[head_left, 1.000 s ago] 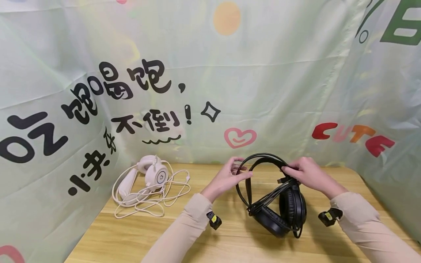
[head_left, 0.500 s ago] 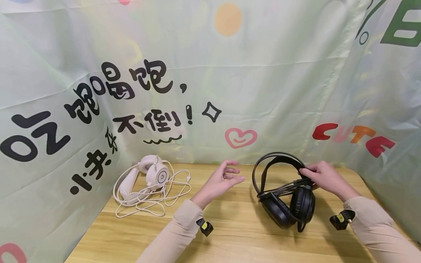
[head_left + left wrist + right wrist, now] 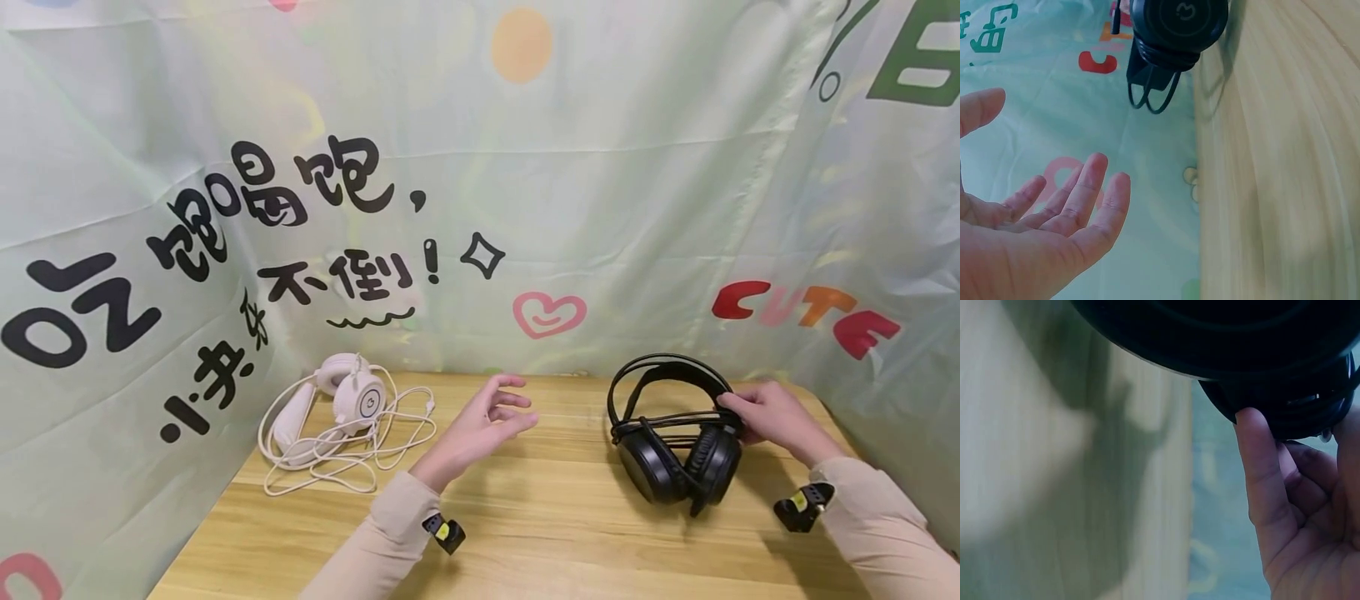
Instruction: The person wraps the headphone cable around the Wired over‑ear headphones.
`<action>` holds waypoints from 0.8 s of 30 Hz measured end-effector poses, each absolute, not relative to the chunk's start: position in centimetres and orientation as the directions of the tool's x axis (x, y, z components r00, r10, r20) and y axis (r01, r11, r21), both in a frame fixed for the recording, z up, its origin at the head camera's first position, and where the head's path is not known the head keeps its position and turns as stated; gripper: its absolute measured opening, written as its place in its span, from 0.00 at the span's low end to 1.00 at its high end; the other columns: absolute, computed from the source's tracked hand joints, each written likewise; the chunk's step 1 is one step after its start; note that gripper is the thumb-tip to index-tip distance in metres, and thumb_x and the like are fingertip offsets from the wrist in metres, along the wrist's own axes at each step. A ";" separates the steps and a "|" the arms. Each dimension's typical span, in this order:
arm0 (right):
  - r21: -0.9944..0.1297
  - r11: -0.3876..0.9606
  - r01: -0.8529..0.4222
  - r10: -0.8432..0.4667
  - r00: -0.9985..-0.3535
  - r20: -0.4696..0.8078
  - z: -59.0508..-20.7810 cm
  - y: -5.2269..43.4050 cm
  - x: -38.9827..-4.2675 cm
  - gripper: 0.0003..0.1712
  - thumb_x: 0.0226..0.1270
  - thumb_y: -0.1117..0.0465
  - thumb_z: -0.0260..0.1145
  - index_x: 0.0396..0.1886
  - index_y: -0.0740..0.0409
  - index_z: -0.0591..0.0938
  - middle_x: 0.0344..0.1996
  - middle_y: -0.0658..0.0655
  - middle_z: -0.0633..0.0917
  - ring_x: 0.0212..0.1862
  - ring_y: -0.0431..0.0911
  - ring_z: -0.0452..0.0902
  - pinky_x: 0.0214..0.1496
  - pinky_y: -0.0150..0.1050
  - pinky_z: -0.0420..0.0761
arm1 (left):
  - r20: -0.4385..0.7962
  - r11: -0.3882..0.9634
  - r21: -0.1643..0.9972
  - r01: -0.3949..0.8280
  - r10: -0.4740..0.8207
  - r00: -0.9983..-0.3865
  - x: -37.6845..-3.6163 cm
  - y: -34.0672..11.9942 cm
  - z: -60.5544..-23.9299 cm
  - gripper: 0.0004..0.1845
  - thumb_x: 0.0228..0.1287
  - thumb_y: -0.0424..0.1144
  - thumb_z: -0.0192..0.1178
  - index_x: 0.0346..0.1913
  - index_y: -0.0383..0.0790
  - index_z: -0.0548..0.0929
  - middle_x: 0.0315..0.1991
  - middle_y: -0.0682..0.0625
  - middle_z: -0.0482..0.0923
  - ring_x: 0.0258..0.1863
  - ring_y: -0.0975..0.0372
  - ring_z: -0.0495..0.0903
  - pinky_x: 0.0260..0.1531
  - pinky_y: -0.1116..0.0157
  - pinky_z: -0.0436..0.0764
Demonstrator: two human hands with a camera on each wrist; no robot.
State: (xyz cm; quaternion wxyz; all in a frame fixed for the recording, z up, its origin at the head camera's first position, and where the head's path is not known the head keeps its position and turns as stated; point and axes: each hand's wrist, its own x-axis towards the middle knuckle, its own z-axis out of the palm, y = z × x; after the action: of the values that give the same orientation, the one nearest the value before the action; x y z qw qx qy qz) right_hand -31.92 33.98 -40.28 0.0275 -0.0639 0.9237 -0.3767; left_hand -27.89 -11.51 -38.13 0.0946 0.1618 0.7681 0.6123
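Note:
Black over-ear headphones are at the right of the wooden table, headband up, with their cable wound across between the ear cups. My right hand pinches the right side of their headband just above the ear cup. In the right wrist view, thumb and curled fingers meet around the dark band. My left hand hovers over the middle of the table, fingers spread and slightly bent, holding nothing. From the left wrist, the black headphones appear some way beyond the fingertips.
White headphones with a loosely looped white cable lie at the table's back left. Printed cloth hangs behind and on both sides of the wooden table.
My left hand has let go of the black headphones' headband and drawn back to the left. The right hand has carried them rightward, turning them to face more forward.

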 end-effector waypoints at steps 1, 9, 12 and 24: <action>-0.702 0.707 -0.088 -0.132 -0.991 -0.008 -40.4 34.2 -31.9 0.25 0.85 0.57 0.54 0.41 0.74 0.88 0.18 0.49 0.78 0.25 0.39 0.86 0.32 0.35 0.90 | 0.054 0.195 0.972 0.133 0.368 -0.928 -27.8 -11.7 -38.1 0.31 0.72 0.47 0.71 0.73 0.53 0.71 0.66 0.46 0.80 0.62 0.54 0.83 0.61 0.51 0.86; -0.707 0.706 -0.043 -0.100 -0.994 -0.039 -41.1 35.8 -31.5 0.25 0.86 0.57 0.52 0.35 0.70 0.86 0.15 0.45 0.73 0.24 0.37 0.81 0.32 0.34 0.89 | 0.069 0.179 0.973 0.143 0.365 -0.928 -27.3 -12.5 -38.4 0.30 0.73 0.45 0.70 0.72 0.48 0.71 0.64 0.42 0.80 0.58 0.55 0.84 0.61 0.50 0.87; -0.701 0.713 -0.014 -0.081 -0.995 -0.063 -41.1 36.3 -31.5 0.26 0.86 0.57 0.51 0.39 0.72 0.87 0.15 0.45 0.73 0.25 0.36 0.81 0.32 0.33 0.88 | 0.073 0.175 0.974 0.144 0.359 -0.930 -27.2 -12.8 -38.5 0.30 0.73 0.43 0.70 0.72 0.48 0.71 0.64 0.42 0.80 0.58 0.55 0.85 0.61 0.48 0.86; -0.710 0.700 0.084 -0.032 -0.988 -0.149 -42.1 38.6 -31.3 0.28 0.87 0.52 0.50 0.29 0.61 0.86 0.14 0.45 0.74 0.22 0.38 0.82 0.31 0.33 0.87 | 0.085 0.157 0.976 0.151 0.362 -0.928 -26.7 -13.4 -38.5 0.30 0.72 0.42 0.70 0.72 0.46 0.71 0.64 0.40 0.80 0.55 0.56 0.85 0.59 0.51 0.88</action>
State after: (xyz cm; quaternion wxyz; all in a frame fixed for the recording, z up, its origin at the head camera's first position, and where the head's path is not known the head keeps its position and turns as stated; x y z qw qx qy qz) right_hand -31.32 38.58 -42.07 0.0752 0.0141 0.9188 -0.3873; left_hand -26.70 -13.43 -38.48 0.0844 0.1695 0.7560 0.6266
